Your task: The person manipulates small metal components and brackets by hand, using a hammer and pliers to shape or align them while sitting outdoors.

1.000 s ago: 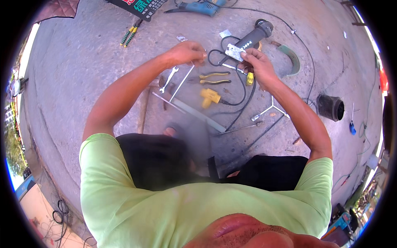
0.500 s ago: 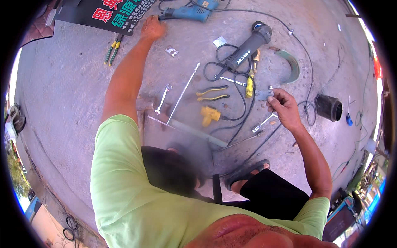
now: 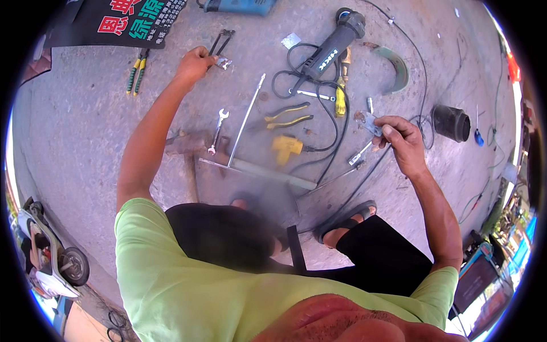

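My left hand (image 3: 195, 65) grips a dark two-legged tool (image 3: 219, 44) beside a small shiny scrap (image 3: 224, 62). My right hand (image 3: 401, 139) pinches a small flat metal plate (image 3: 367, 121), with a silver multi-arm socket wrench (image 3: 358, 157) beneath it. Between my hands, on the concrete, lie a long silver T-handle wrench (image 3: 246, 118), an open-end wrench (image 3: 218, 128), yellow-handled pliers (image 3: 289, 122), a yellow plug (image 3: 289, 146) on a black cord and a yellow screwdriver (image 3: 340, 100). A black angle grinder (image 3: 333, 45) lies farther forward amid looped cord.
Top left are a dark signboard (image 3: 74, 31) and green-handled pliers (image 3: 133, 75); a blue power tool (image 3: 239, 5) is at the top. A green curved metal piece (image 3: 393, 65) and black cylinder (image 3: 450, 122) lie right. A scooter (image 3: 51, 251) stands lower left. Cables cross the floor.
My left hand went up toward the blue tool, then came back down holding the dark tool. My right hand moved right and down with the plate, then slightly up.
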Demonstrator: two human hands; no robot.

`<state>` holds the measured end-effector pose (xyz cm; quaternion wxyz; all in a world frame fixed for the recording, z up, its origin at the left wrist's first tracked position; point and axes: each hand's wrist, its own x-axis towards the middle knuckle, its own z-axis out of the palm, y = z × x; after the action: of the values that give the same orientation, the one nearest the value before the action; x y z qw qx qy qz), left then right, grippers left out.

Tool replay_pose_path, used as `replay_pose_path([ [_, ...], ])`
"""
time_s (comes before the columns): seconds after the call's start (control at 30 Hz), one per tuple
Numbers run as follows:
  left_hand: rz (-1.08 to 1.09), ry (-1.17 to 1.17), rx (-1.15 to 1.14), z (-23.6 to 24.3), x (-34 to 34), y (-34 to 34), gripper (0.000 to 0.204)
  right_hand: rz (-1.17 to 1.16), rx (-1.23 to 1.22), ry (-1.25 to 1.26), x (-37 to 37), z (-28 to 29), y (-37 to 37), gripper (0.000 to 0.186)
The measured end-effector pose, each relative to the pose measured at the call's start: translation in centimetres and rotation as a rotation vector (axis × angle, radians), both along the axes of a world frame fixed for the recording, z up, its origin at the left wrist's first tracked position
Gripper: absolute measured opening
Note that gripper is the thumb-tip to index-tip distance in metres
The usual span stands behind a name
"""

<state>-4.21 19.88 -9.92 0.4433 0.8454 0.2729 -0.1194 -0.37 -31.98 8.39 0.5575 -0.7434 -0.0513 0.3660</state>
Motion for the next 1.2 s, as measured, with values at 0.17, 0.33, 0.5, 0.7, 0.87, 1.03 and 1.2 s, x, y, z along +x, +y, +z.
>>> replay_pose_path([
  [0.17, 0.125, -0.090, -0.829, 7.0, -5.7, -5.8, 0.014, -0.005, -0.060, -0.088, 1.6, 0.1, 5.3, 0.032],
  [0.33, -0.049, -0.235, -0.955, 14.5, -9.6, -10.3, 0.016, 0.029, 0.073, 0.042, 2.3, 1.2, 10.0, 0.034],
  [0.5, -0.125, -0.224, -0.900, 19.2, -13.5, -11.6, 0.023, 0.167, 0.192, 0.056, 1.4, 3.1, 12.8, 0.030],
  [0.7, -0.119, -0.173, -0.806, 21.8, -15.8, -13.1, 0.026, 0.231, 0.316, 0.059, 0.7, 4.3, 12.4, 0.031],
  [0.87, -0.163, -0.139, -0.817, 22.3, -15.0, -15.1, 0.023, 0.202, 0.309, -0.005, 0.2, 5.0, 10.3, 0.031],
  [1.03, -0.201, -0.146, -0.803, 22.3, -13.1, -16.8, 0.021, 0.170, 0.282, 0.013, -1.2, 5.8, 8.9, 0.036],
  [1.2, -0.224, -0.135, -0.765, 22.4, -12.3, -17.2, 0.019, 0.178, 0.308, 0.033, -1.6, 6.6, 8.4, 0.039],
])
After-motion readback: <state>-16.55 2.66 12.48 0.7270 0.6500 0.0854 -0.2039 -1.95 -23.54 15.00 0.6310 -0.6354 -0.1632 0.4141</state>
